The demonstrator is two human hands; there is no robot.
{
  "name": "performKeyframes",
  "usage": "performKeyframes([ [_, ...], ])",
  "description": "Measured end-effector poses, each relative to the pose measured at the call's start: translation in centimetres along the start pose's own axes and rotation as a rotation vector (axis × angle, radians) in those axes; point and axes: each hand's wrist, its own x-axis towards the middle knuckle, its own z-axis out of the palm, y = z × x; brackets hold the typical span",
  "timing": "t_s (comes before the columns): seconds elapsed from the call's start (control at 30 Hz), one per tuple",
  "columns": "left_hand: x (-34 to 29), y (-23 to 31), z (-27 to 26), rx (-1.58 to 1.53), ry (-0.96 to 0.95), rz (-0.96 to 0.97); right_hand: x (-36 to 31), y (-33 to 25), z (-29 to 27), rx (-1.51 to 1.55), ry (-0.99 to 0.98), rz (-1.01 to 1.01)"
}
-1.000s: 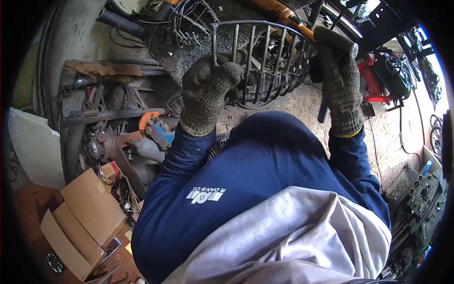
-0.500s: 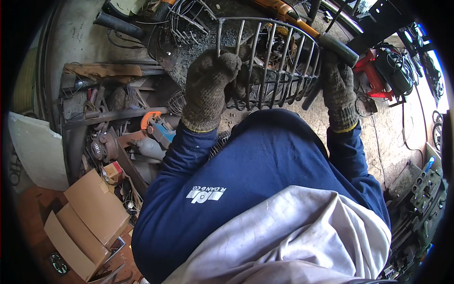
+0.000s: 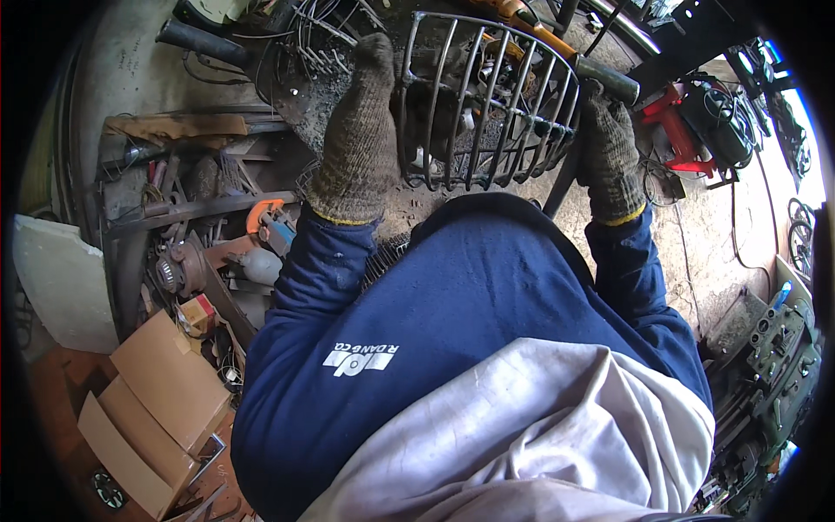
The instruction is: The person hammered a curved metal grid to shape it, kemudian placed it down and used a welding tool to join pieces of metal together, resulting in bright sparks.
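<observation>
A curved, basket-like metal grille point(image 3: 498, 109) of welded bars stands upright in front of me. My left hand point(image 3: 358, 143), in a brown knitted glove, is just left of the grille's end bar. Its fingers stretch away from me, and I see nothing held in them. My right hand point(image 3: 611, 157), gloved the same way, is closed at the grille's right end around a hammer point(image 3: 609, 80) with a thick cylindrical head. Part of the dark handle shows beside the palm. The right fingertips are partly hidden; whether they also touch the grille I cannot tell.
An orange power tool point(image 3: 546, 33) lies behind the grille. Bent wires and thin rods point(image 3: 326, 43) are heaped at far left. A red-and-black machine point(image 3: 683, 130) with cables stands right. Scrap metal fills the left side, above an opened cardboard box point(image 3: 170, 383). A greasy machine point(image 3: 761, 374) is lower right.
My left hand has let go of the grille's left end and its fingers have straightened. The grille's left end has shifted away from me. My right hand keeps its place on the hammer.
</observation>
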Motion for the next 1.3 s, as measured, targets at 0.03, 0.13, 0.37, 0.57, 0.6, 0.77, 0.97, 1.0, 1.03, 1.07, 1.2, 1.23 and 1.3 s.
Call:
performKeyframes([
  [0.03,0.1,0.0,0.0,0.053,-0.014,0.004,0.0,0.0,0.1,0.014,0.000,-0.038],
  [0.13,-0.1,0.8,0.9,0.054,-0.053,-0.024,-0.1,-0.2,0.3,0.009,-0.025,-0.089],
  [0.37,2.9,0.0,-1.1,0.163,-0.083,0.043,-0.2,-0.5,0.4,0.043,-0.017,-0.011],
  [0.57,2.9,-0.1,-2.4,1.120,-0.351,0.703,-0.3,0.1,0.4,0.073,-0.067,-0.077],
  [0.6,3.2,-0.2,-2.7,1.281,-0.341,0.822,-0.3,0.3,0.4,0.108,-0.066,-0.081],
  [0.77,2.6,0.0,-2.7,1.341,-0.317,0.928,-0.8,0.1,0.5,0.095,-0.054,-0.071],
  [0.97,2.8,0.2,-2.0,0.186,-0.499,0.039,-0.9,-0.3,0.2,0.189,0.009,0.042],
  [1.0,2.7,0.4,-1.6,0.012,-0.598,-0.021,-0.9,-0.2,0.0,0.199,0.029,0.061],
  [1.03,2.8,0.3,-1.6,0.094,-0.602,0.043,-0.8,-0.2,-0.3,0.208,0.052,0.076],
  [1.07,2.9,0.1,-2.0,0.175,-0.606,0.108,-0.4,0.6,-0.5,0.236,0.082,0.062],
  [1.2,2.0,-2.3,-4.2,0.533,-0.740,0.177,1.2,2.7,-1.4,0.408,0.062,0.087],
  [1.23,1.6,-3.5,-4.4,0.608,-0.691,0.241,1.4,2.7,-1.7,0.428,0.038,0.117],
  [1.3,1.1,-5.4,-4.2,0.610,-0.635,0.264,2.7,3.6,-2.5,0.446,0.019,0.200],
])
